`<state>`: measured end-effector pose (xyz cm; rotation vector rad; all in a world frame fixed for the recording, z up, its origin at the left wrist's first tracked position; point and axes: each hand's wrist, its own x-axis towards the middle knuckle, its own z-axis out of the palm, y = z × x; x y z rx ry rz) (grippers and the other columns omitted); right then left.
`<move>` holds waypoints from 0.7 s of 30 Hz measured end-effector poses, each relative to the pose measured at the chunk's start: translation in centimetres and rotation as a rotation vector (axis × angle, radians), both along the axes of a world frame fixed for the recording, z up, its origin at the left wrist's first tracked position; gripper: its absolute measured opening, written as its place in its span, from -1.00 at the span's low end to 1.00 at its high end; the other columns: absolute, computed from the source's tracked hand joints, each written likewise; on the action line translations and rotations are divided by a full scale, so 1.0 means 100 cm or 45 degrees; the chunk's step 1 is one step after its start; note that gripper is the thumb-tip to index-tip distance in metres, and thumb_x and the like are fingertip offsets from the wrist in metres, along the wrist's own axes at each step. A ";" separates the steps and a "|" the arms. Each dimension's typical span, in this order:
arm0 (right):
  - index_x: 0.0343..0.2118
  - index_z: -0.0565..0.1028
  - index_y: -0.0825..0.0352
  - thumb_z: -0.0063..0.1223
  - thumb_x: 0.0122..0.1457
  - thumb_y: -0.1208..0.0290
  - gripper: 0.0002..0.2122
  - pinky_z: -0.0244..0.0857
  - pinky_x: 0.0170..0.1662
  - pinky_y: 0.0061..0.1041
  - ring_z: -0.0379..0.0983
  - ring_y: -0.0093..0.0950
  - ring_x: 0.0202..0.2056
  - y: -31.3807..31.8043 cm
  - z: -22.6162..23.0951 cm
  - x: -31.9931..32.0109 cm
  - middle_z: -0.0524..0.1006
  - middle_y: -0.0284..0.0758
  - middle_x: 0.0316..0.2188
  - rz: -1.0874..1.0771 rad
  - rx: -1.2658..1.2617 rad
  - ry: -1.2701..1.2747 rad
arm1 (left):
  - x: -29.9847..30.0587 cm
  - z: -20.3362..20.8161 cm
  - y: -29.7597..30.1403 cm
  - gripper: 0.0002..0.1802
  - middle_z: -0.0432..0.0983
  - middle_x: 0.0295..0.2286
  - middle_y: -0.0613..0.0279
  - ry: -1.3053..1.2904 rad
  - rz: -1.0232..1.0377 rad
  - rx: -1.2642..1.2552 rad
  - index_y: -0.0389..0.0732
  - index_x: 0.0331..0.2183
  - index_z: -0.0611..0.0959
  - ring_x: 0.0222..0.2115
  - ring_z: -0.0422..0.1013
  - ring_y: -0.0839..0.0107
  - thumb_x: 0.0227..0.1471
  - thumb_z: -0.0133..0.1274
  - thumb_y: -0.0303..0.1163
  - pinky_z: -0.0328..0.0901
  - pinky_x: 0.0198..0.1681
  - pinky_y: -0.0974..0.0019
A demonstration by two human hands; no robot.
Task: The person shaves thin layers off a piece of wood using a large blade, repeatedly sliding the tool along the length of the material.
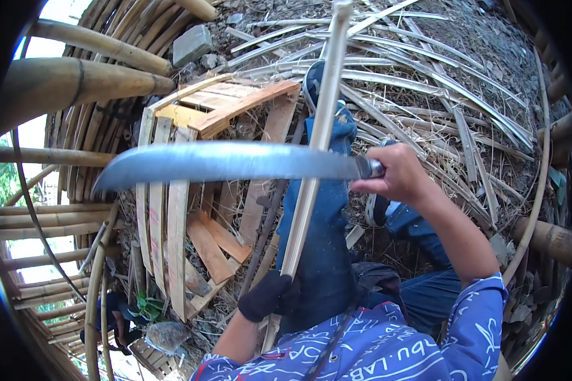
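We have our right hand wrapped round the dark handle of a big knife, its blade crossing in front of a long pale strip, and our left hand, in a black glove, is curled round the strip, which slants over our blue jeans.

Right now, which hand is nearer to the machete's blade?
Right. The right hand grips the handle at the base of the blade; the gloved left hand holds the bamboo strip, lower in the picture.
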<state>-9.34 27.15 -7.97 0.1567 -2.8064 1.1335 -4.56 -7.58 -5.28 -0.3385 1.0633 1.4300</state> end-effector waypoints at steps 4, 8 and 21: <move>-0.74 0.40 0.35 0.17 -0.05 -0.13 -0.46 0.14 -0.64 -0.46 0.27 -0.50 -0.76 0.043 -0.022 -0.025 0.36 -0.32 -0.83 -0.418 -0.348 -0.086 | 0.005 0.001 0.001 -0.54 0.14 -0.75 0.41 -0.048 0.049 0.078 -0.11 -0.67 0.33 -0.78 0.11 0.59 0.10 -0.13 -0.02 -0.05 -0.75 0.49; -0.78 0.33 0.27 0.02 0.06 -0.17 -0.44 -0.01 -0.68 -0.55 0.14 -0.67 -0.76 0.077 -0.051 -0.033 0.27 -0.49 -0.84 -0.475 -0.581 -0.060 | -0.002 -0.001 0.001 -0.53 0.12 -0.76 0.40 -0.059 0.052 0.084 -0.10 -0.70 0.30 -0.79 0.07 0.58 0.09 -0.11 -0.04 -0.07 -0.76 0.48; -0.16 0.48 0.39 0.22 -0.04 0.50 -0.67 0.22 -0.46 -0.74 0.29 -0.80 -0.53 -0.051 0.036 -0.003 0.46 -0.51 -0.59 -0.423 -1.101 0.198 | -0.005 -0.002 0.000 -0.50 0.07 -0.79 0.40 0.027 0.106 0.188 -0.08 -0.72 0.27 -0.81 0.03 0.56 0.13 -0.14 -0.03 -0.10 -0.76 0.46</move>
